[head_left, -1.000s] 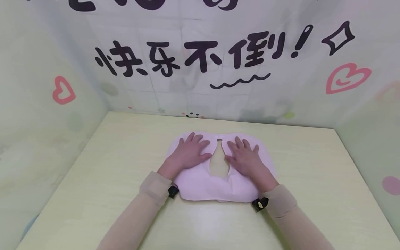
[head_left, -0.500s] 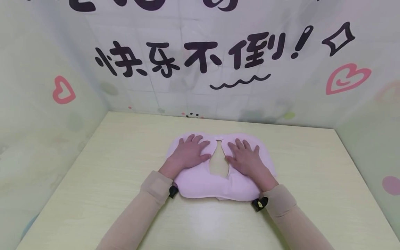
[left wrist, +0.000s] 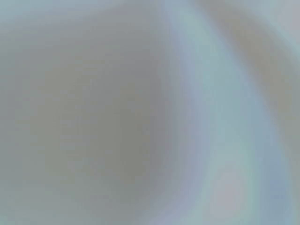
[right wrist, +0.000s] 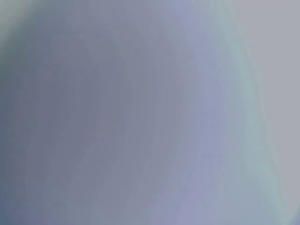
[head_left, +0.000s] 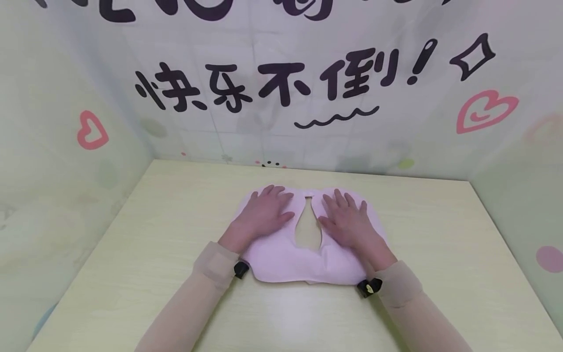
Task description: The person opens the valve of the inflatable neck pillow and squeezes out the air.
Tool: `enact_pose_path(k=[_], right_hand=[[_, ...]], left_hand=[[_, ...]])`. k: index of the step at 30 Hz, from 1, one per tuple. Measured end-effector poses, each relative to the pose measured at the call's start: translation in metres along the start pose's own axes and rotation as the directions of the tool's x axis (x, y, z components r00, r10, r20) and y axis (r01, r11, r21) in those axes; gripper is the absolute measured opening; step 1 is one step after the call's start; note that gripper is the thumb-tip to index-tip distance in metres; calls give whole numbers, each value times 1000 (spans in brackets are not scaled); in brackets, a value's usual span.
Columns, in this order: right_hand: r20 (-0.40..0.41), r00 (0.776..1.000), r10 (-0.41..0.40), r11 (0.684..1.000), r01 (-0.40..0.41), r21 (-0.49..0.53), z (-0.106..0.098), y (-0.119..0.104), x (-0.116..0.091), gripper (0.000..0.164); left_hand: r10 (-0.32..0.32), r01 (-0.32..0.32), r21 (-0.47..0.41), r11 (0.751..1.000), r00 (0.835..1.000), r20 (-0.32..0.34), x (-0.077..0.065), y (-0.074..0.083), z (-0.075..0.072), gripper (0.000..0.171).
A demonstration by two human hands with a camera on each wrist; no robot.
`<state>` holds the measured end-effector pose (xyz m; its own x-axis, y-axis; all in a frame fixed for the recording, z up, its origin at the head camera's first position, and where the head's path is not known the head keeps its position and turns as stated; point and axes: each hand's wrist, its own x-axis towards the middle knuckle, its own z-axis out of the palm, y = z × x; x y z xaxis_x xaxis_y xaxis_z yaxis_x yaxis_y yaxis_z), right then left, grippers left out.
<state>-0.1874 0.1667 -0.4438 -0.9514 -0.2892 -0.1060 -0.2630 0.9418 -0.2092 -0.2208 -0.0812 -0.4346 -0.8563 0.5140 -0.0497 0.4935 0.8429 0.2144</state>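
A pink U-shaped neck pillow [head_left: 286,264] lies flat on the table, its two ends meeting at the far side around a narrow teardrop gap. My left hand [head_left: 266,210] rests on the left arm of the pillow with its fingers spread. On the right arm lies my right hand [head_left: 349,220], palm down, fingers spread and thumb near the gap. Neither hand curls round the pillow. Both wrist views are blurred from closeness, with only pale grey and bluish patches visible.
The pale wooden table [head_left: 154,234] runs back to a printed cloth wall [head_left: 281,132] with black lettering. Similar cloth walls stand at left and right. Beige sleeves [head_left: 193,293] and small black wrist devices [head_left: 369,287] sit close to the pillow's near corners.
My hands have moved slightly apart on the pillow, the left to the left and the right to the right. The pillow stays in place; the view has shifted a little.
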Motion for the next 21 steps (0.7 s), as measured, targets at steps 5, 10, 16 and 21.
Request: enact_pose_path(k=[5,10,16,21], right_hand=[[-43,999,-20,1000,20,-2,-8,-3,-8,67],[-54,998,-36,999,37,13,-5,-4,-15,66],[-35,998,-46,999,47,22,2,-2,-19,65],[-42,998,-53,998,53,15,9,2,-19,62]], left_hand=[[12,-12,9,1000,999,-37,-11,7,-10,56],[42,-41,10,999,998,-42,-17,12,-10,55],[55,-55,22,998,998,-16,-19,13,-4,54],[55,-55,17,998,998,-9,-18,11,2,54]])
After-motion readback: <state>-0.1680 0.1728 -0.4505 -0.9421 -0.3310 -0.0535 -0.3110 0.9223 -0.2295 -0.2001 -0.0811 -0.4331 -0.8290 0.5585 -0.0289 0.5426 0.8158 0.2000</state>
